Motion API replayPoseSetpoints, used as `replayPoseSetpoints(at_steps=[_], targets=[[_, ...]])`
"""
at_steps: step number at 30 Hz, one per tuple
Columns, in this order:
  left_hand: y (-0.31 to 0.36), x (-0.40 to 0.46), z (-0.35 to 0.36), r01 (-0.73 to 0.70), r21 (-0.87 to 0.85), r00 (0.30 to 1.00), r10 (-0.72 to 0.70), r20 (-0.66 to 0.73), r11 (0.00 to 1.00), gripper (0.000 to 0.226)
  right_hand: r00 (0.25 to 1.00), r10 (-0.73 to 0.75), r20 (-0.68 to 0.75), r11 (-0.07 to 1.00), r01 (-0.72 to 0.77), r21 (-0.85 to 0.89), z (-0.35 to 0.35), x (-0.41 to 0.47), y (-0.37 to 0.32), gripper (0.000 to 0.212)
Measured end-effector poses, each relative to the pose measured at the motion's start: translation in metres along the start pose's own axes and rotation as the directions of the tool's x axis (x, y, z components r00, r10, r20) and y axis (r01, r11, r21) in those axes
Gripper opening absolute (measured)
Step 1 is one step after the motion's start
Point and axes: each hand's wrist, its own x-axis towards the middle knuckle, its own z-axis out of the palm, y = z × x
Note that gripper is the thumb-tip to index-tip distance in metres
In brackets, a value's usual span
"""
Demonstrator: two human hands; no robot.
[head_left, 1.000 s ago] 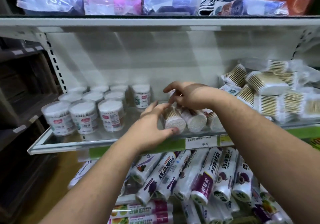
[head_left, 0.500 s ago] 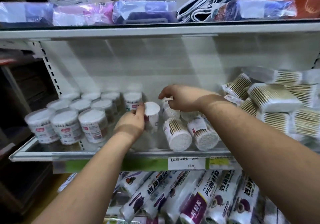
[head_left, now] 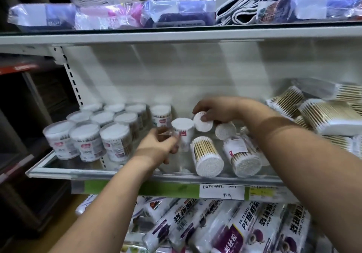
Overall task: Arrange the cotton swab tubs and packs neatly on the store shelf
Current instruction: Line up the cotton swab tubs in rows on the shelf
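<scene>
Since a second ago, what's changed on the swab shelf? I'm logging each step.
The left hand left the lying tubs at the shelf front, took one and now holds that upright tub beside the standing group. The right hand has lifted another tub in its grip. Two tubs lie on their sides as before; the flat packs are untouched.

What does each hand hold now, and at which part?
Left hand grips an upright swab tub by its side wall. Right hand pinches a tilted tub at its top rim.
</scene>
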Motion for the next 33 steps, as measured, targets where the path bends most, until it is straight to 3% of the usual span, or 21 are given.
replayPoseSetpoints(at_steps=[4,8,11,14,22,27,30,33], targets=[[-0.001,-0.001,0.0,-0.068,0.123,0.997,0.062,0.047,0.99,0.059,0.998,0.054,0.024,0.99,-0.057,0.13,-0.005,0.001,0.005,0.037],[0.004,0.008,0.008,-0.103,0.326,0.994,0.108,0.002,0.94,0.066,0.997,0.073,0.04,0.995,-0.07,-0.065,-0.001,0.004,-0.003,0.031],[0.011,0.014,0.015,-0.121,0.394,0.991,0.131,0.003,0.911,0.058,0.992,0.127,0.028,0.985,-0.123,-0.125,0.011,0.005,-0.009,0.059],[0.012,0.021,0.02,-0.134,0.408,0.989,0.148,-0.002,0.903,0.052,0.989,0.125,-0.081,0.984,-0.134,-0.118,0.021,0.007,-0.007,0.066],[0.012,0.036,0.035,-0.128,0.461,0.984,0.169,-0.049,0.878,0.05,0.993,0.109,-0.048,0.989,-0.113,-0.09,-0.002,-0.014,0.001,0.048],[0.01,0.046,0.04,-0.079,0.395,0.983,0.137,-0.12,0.915,0.053,0.989,0.063,-0.133,0.998,-0.065,-0.015,0.0,-0.012,0.004,0.071],[0.008,0.045,0.041,-0.067,0.29,0.98,0.117,-0.16,0.955,0.056,0.969,0.037,-0.244,0.993,-0.064,-0.103,0.003,-0.009,0.005,0.063],[0.004,0.041,0.043,-0.1,0.434,0.975,0.176,-0.139,0.896,0.043,0.96,0.028,-0.28,0.966,-0.097,-0.238,0.002,-0.009,0.006,0.045]])
